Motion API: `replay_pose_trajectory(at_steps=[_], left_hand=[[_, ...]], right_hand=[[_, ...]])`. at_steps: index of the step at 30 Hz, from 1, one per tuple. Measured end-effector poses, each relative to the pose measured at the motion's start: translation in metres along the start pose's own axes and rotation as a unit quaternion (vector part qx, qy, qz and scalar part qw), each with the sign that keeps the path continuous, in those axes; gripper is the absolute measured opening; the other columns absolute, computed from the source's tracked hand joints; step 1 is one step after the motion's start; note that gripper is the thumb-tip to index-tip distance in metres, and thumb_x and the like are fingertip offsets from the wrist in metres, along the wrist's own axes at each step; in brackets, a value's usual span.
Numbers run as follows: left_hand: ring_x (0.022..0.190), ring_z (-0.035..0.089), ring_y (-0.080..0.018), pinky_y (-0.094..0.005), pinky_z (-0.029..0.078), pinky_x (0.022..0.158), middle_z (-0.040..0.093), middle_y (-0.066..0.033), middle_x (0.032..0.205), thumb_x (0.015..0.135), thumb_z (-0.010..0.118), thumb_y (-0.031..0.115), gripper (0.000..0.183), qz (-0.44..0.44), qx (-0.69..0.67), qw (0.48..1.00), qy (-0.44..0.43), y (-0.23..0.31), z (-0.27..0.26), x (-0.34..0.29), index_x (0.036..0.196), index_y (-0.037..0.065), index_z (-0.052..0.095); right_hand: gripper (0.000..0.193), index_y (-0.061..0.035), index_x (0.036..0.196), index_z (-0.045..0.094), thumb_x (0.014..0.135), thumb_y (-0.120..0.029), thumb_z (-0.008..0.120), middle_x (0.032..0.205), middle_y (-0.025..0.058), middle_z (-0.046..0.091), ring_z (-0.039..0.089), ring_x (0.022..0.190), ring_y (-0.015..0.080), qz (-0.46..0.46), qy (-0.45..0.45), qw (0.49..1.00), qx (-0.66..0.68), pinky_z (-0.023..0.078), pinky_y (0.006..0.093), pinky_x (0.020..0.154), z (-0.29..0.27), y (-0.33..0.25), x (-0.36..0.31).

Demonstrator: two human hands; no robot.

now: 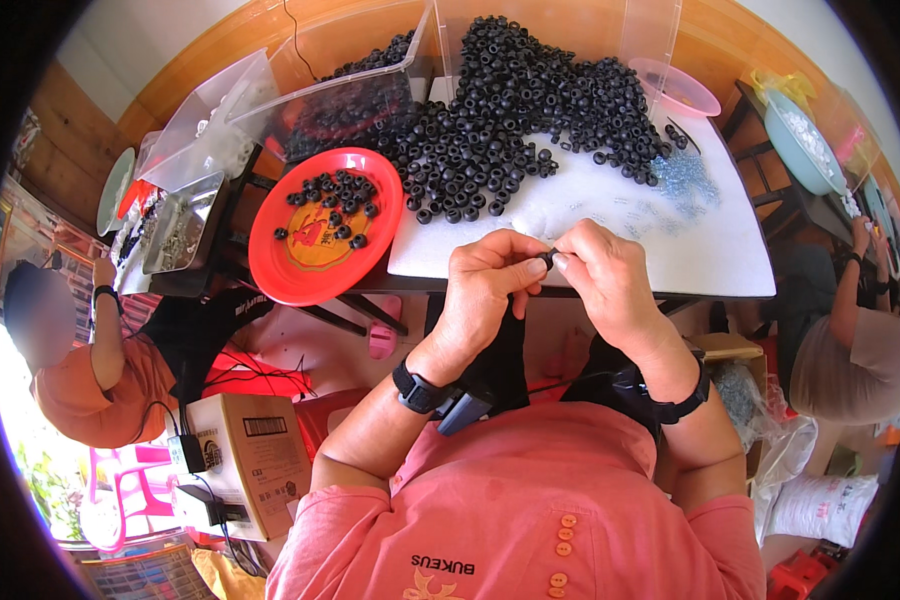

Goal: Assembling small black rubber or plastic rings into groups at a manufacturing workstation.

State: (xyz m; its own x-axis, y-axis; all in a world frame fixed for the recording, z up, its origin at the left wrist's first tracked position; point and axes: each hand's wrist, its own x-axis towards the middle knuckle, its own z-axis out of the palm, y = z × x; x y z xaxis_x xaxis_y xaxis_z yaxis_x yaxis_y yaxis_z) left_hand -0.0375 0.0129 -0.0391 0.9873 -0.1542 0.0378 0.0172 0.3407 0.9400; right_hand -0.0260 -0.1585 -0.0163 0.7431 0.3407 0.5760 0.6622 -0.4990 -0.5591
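Observation:
My left hand (pixel 488 287) and my right hand (pixel 610 278) meet over the front edge of the white tabletop (pixel 570 262). Pinched between their fingertips is a small black ring-shaped part (pixel 547 259), mostly covered by thumbs and fingers. Beyond my hands spreads a big heap of loose black ring-shaped parts (pixel 515 105). Small clear bluish pieces (pixel 678 183) are scattered on the tabletop, right of the heap's front edge. A red plate (pixel 268 255) left of my hands holds several black parts that look finished differently, some with a pale dot.
A clear plastic bin (pixel 410 62) with more black parts stands at the back left. Farther left are a metal tray (pixel 205 215) and another clear bin (pixel 185 165). A pink bowl (pixel 685 90) sits back right. People sit at both sides; a cardboard box (pixel 255 450) stands lower left.

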Motion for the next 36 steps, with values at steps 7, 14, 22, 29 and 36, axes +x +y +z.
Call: replay_pose_trajectory(at_steps=[7, 14, 22, 29, 36], left_hand=[[0.060, 0.058, -0.0104, -0.0203, 0.042, 0.042, 0.064, -0.0072, 0.076, 0.089, 0.064, -0.002, 0.010, -0.012, 0.027, 1.000, 0.000, 0.002, 0.000, 0.000, 0.098, -0.005, 0.064], [0.063, 0.062, -0.0138, -0.0218, 0.046, 0.045, 0.066, -0.0112, 0.079, 0.089, 0.064, -0.001, 0.012, -0.018, 0.004, 1.000, 0.005, 0.004, -0.001, -0.001, 0.099, -0.007, 0.063], [0.064, 0.064, -0.0179, -0.0282, 0.053, 0.055, 0.067, -0.0122, 0.082, 0.089, 0.063, -0.002, 0.011, 0.004, -0.028, 1.000, 0.011, -0.002, -0.001, 0.001, 0.099, -0.007, 0.064], [0.058, 0.059, -0.0115, -0.0226, 0.046, 0.049, 0.066, -0.0089, 0.079, 0.090, 0.064, 0.004, 0.012, -0.021, 0.078, 0.997, -0.008, 0.012, 0.005, -0.002, 0.096, -0.006, 0.067], [0.050, 0.050, -0.0073, -0.0202, 0.035, 0.042, 0.062, -0.0058, 0.070, 0.091, 0.064, 0.009, 0.014, -0.037, 0.121, 0.991, -0.039, 0.015, 0.000, 0.002, 0.089, -0.005, 0.068]], right_hand=[[0.016, -0.0050, 0.082, 0.053, 0.071, -0.004, 0.064, 0.078, 0.0096, 0.055, 0.058, 0.070, 0.0300, -0.137, -0.001, 0.973, -0.186, 0.048, 0.0402, 0.058, 0.001, -0.010, 0.004], [0.020, -0.0054, 0.084, 0.051, 0.071, -0.006, 0.066, 0.079, 0.0102, 0.053, 0.058, 0.072, 0.0300, -0.127, -0.013, 0.985, -0.116, 0.047, 0.0413, 0.057, -0.002, -0.009, 0.004], [0.028, -0.0070, 0.085, 0.049, 0.067, -0.008, 0.070, 0.079, 0.0088, 0.052, 0.057, 0.068, 0.0286, -0.085, 0.072, 0.978, -0.176, 0.046, 0.0400, 0.053, 0.025, -0.010, -0.007], [0.028, -0.0071, 0.084, 0.049, 0.066, -0.011, 0.071, 0.076, 0.0080, 0.052, 0.057, 0.067, 0.0280, -0.120, 0.063, 0.973, -0.187, 0.047, 0.0395, 0.053, 0.012, 0.003, 0.000], [0.024, -0.0072, 0.082, 0.049, 0.067, -0.009, 0.069, 0.071, 0.0075, 0.051, 0.057, 0.061, 0.0281, -0.129, -0.003, 0.981, -0.147, 0.046, 0.0396, 0.052, 0.007, 0.003, 0.004]])
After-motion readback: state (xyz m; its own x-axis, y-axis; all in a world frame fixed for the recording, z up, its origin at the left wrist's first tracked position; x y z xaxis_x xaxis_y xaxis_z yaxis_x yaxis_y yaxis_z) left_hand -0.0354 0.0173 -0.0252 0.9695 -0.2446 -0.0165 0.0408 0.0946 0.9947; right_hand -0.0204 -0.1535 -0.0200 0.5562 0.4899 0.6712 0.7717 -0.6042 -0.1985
